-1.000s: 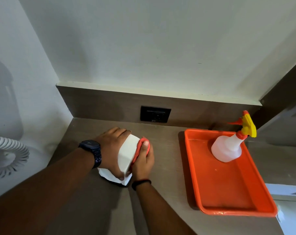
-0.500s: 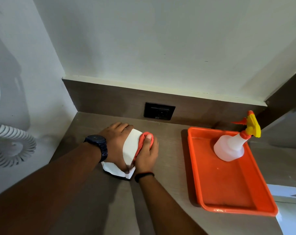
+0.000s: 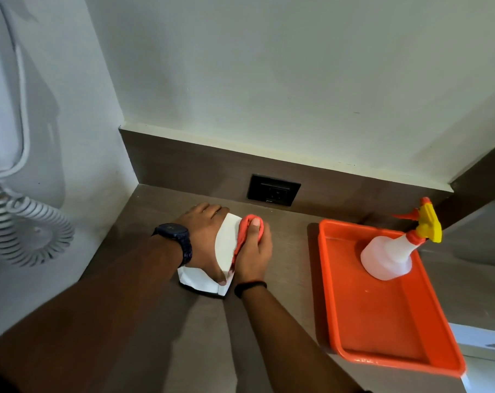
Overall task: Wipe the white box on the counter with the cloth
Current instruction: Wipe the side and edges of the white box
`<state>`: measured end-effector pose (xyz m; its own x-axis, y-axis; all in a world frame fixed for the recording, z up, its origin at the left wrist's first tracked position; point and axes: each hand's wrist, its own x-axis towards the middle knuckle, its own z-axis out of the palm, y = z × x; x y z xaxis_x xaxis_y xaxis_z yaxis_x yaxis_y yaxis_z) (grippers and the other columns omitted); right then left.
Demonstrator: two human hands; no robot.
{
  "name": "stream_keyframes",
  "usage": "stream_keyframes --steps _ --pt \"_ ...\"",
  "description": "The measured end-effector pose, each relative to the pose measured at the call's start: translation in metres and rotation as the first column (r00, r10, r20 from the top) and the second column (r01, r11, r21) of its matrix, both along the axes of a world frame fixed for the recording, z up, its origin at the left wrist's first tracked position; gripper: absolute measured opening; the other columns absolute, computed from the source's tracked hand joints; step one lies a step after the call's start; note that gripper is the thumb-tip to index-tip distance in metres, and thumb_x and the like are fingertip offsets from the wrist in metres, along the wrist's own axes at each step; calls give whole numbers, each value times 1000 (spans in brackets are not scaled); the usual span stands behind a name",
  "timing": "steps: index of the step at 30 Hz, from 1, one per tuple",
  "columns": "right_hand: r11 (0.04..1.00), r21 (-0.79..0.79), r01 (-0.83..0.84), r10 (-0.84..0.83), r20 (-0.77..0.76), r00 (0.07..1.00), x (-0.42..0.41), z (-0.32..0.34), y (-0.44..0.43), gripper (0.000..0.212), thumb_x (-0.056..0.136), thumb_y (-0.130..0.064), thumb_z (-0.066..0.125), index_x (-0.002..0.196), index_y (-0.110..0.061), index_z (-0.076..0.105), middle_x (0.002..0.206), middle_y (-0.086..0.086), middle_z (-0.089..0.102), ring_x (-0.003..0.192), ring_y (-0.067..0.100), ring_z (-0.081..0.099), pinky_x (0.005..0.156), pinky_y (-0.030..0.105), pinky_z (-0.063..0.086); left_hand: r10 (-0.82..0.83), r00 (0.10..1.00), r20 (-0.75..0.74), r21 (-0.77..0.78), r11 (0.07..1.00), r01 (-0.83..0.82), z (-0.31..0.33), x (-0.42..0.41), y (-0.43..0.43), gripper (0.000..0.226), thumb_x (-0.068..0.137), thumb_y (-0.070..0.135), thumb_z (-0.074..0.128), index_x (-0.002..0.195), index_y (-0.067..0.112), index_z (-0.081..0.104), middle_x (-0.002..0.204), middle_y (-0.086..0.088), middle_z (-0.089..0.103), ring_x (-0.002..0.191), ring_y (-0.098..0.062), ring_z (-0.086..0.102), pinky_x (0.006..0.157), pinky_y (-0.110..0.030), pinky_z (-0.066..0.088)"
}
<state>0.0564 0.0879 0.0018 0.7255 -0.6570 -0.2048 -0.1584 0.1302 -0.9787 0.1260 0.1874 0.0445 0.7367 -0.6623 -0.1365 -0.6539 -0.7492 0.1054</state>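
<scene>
The white box [image 3: 226, 245] stands on the brown counter [image 3: 206, 336], left of centre, near the back wall. My left hand [image 3: 205, 239] lies over its top and left side and grips it, hiding much of it. My right hand [image 3: 255, 256] holds a bunched orange-red cloth [image 3: 242, 236] and presses it against the box's right face, thumb on top of the cloth. Only the box's top face and its lower front corner show between the hands.
An orange tray [image 3: 388, 330] sits to the right with a white spray bottle [image 3: 391, 256] with a yellow and orange trigger in its far corner. A black wall socket [image 3: 273, 190] sits behind the box. A white coiled cord [image 3: 22, 222] hangs on the left wall.
My right hand with the cloth has slid a little along the box's right face. The left hand stays on the box. The camera has tilted, so the scene sits lower in view.
</scene>
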Motion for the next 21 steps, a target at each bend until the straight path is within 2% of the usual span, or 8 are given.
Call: stream_keyframes --steps 2,6,8,12,15,17,19,21 --pt "999 -9 -41 41 -15 999 9 -2 -8 30 90 -58 39 91 -41 62 106 8 68 104 28 63 98 55 50 10 1000 -18 19 1000 -9 2 0 -1 123 23 85 60 126 24 33 128 2 44 114 -19 38 101 -42 38" --pt "991 136 15 9 -174 985 -1 -18 -5 51 94 -56 37 126 -23 58 129 9 65 119 30 60 107 53 45 23 998 -53 47 999 -21 7 -2 -3 135 25 82 65 137 18 23 141 -2 36 125 -23 32 106 -42 33" --pt "988 152 39 -11 -181 983 -19 -21 6 53 90 -60 37 123 -26 59 128 6 65 118 28 60 107 52 45 11 999 -48 41 999 -9 9 -5 -3 132 28 81 66 135 18 22 139 -2 37 123 -22 33 105 -41 34" --pt "988 139 63 -53 -77 996 -25 -4 12 47 84 -62 41 107 -28 64 117 8 69 111 27 63 102 54 49 6 998 -63 46 999 -3 10 -4 -3 130 33 80 66 137 16 22 139 -4 36 125 -23 33 107 -40 32" --pt "998 59 -8 10 -23 1000 -5 11 0 30 92 -53 41 95 -32 62 112 9 67 108 26 62 102 53 49 -12 998 -56 60 998 15 8 -1 -4 126 31 82 63 135 20 27 135 -2 40 121 -22 36 105 -41 34" --pt "995 95 -28 33 -48 998 7 10 -11 26 99 -45 42 103 -30 61 118 11 67 112 27 62 105 53 48 5 999 -50 44 999 -3 7 -1 -3 122 27 80 65 129 23 30 130 1 42 116 -20 37 100 -39 36" --pt "984 176 -18 35 -98 995 10 2 -14 35 99 -44 41 112 -21 64 122 13 68 114 30 63 106 53 47 29 997 -67 49 998 -26 7 -1 -2 130 24 80 67 132 21 26 134 -1 40 120 -21 35 102 -39 35" --pt "980 200 14 18 -161 987 2 -6 -7 33 98 -46 39 107 -26 64 123 12 68 114 31 63 106 53 47 31 998 -58 61 998 -27 6 -1 -3 135 24 80 67 136 19 21 139 -2 36 125 -23 33 105 -41 34"
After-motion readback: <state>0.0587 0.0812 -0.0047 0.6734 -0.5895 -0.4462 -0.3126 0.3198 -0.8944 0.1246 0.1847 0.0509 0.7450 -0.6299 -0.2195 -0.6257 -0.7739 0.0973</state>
